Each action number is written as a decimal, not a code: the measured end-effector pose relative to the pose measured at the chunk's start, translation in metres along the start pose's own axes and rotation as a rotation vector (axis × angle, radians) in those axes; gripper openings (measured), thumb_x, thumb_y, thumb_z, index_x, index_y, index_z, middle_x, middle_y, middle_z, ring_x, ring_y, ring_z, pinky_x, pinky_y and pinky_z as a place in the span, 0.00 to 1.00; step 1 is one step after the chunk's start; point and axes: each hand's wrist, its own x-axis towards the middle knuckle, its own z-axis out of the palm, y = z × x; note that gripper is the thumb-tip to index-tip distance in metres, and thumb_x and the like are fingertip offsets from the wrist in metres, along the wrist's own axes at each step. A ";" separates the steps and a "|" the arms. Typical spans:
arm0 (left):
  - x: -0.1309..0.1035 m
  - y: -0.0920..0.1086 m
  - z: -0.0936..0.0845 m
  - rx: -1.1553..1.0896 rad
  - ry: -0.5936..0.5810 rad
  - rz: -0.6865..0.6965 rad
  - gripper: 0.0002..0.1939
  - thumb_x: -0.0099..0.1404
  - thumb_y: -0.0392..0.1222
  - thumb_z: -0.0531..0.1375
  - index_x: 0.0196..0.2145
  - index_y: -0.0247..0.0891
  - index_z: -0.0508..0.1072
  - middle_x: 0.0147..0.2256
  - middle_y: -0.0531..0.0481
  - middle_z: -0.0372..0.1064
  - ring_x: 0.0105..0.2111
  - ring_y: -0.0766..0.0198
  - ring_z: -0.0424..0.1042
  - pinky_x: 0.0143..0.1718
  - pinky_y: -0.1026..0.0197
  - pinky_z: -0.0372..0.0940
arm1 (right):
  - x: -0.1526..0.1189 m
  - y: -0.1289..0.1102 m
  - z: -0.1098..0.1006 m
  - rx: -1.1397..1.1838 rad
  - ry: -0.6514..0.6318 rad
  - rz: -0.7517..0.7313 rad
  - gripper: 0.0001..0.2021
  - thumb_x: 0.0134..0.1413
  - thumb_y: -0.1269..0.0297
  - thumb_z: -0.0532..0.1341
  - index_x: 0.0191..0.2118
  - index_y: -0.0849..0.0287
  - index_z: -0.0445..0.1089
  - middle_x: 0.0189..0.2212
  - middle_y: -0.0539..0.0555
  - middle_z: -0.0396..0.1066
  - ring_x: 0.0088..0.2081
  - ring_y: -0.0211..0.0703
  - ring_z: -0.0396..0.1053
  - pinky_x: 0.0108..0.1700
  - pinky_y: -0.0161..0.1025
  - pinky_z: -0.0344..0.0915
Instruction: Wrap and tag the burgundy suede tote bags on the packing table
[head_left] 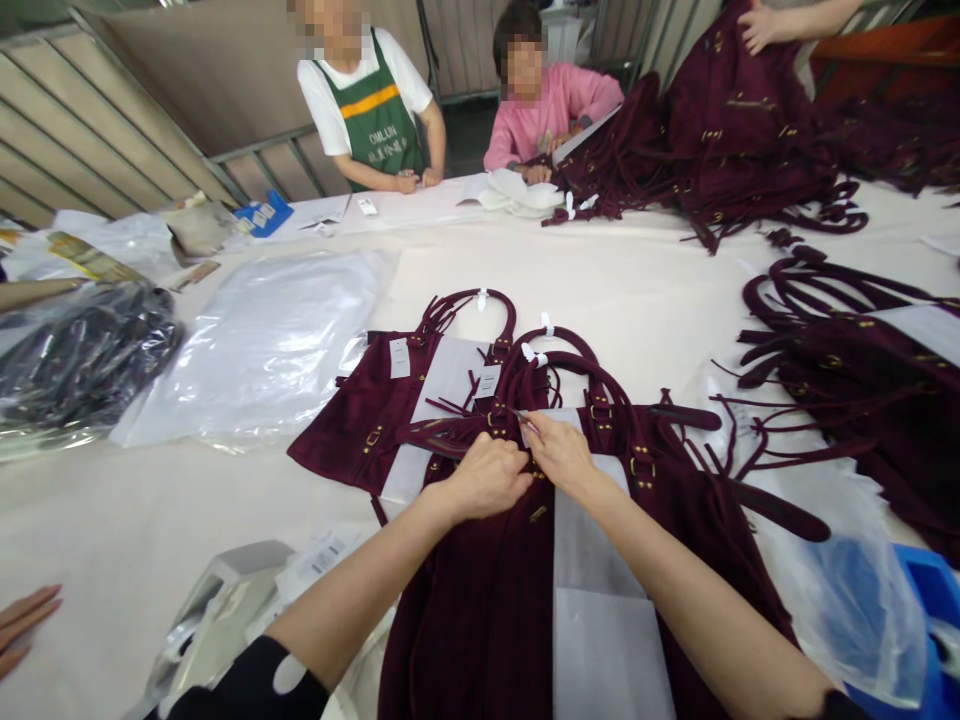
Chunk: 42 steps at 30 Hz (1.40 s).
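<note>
A dark maroon suede handbag (480,590) lies flat in front of me on the cream table (135,510), with a white paper sheet (600,600) across its front. My left hand (487,478) is closed on the bag's top edge near the gold hardware. My right hand (559,450) pinches a small thin metal piece at the same spot. A second maroon bag (375,420) lies just behind, partly under the first, its handles wrapped with white tags.
Clear plastic bags (270,340) lie at the left, a dark bundle in plastic (82,360) farther left. Piles of maroon bags (750,130) fill the back right and right edge. Two people (367,100) stand across the table. Another person's fingers (22,620) rest at the lower left.
</note>
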 end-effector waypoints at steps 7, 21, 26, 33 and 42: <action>0.049 -0.097 -0.005 0.014 0.148 -0.273 0.20 0.59 0.30 0.47 0.48 0.34 0.66 0.46 0.41 0.67 0.44 0.57 0.67 0.44 0.57 0.62 | 0.008 0.017 0.029 -0.108 0.041 0.187 0.17 0.61 0.57 0.45 0.45 0.54 0.68 0.31 0.55 0.72 0.34 0.46 0.69 0.35 0.37 0.57; 0.085 -0.109 -0.002 0.259 0.093 0.011 0.14 0.60 0.30 0.48 0.33 0.33 0.73 0.47 0.36 0.65 0.53 0.51 0.56 0.51 0.48 0.53 | 0.005 0.017 0.034 0.040 0.097 0.167 0.16 0.61 0.57 0.47 0.44 0.54 0.68 0.32 0.54 0.71 0.33 0.42 0.66 0.35 0.36 0.56; 0.065 -0.110 -0.035 0.149 0.111 0.050 0.11 0.57 0.32 0.51 0.31 0.34 0.73 0.51 0.42 0.64 0.56 0.55 0.53 0.56 0.52 0.47 | 0.004 -0.008 0.014 0.277 0.220 0.079 0.14 0.58 0.55 0.51 0.35 0.58 0.67 0.34 0.55 0.67 0.34 0.40 0.63 0.33 0.34 0.57; 0.046 -0.111 -0.031 -0.084 0.175 -0.187 0.09 0.58 0.38 0.51 0.24 0.37 0.68 0.22 0.52 0.65 0.29 0.62 0.66 0.44 0.56 0.57 | 0.025 -0.044 -0.001 1.380 -0.490 0.689 0.23 0.63 0.52 0.40 0.26 0.62 0.60 0.16 0.44 0.49 0.14 0.26 0.39 0.16 0.26 0.37; 0.039 -0.111 -0.015 -0.500 0.250 -0.219 0.08 0.56 0.42 0.51 0.24 0.36 0.64 0.21 0.56 0.61 0.24 0.69 0.59 0.30 0.64 0.57 | 0.046 -0.046 0.019 1.452 -0.578 0.826 0.17 0.60 0.60 0.43 0.25 0.63 0.58 0.14 0.43 0.49 0.12 0.25 0.39 0.13 0.23 0.37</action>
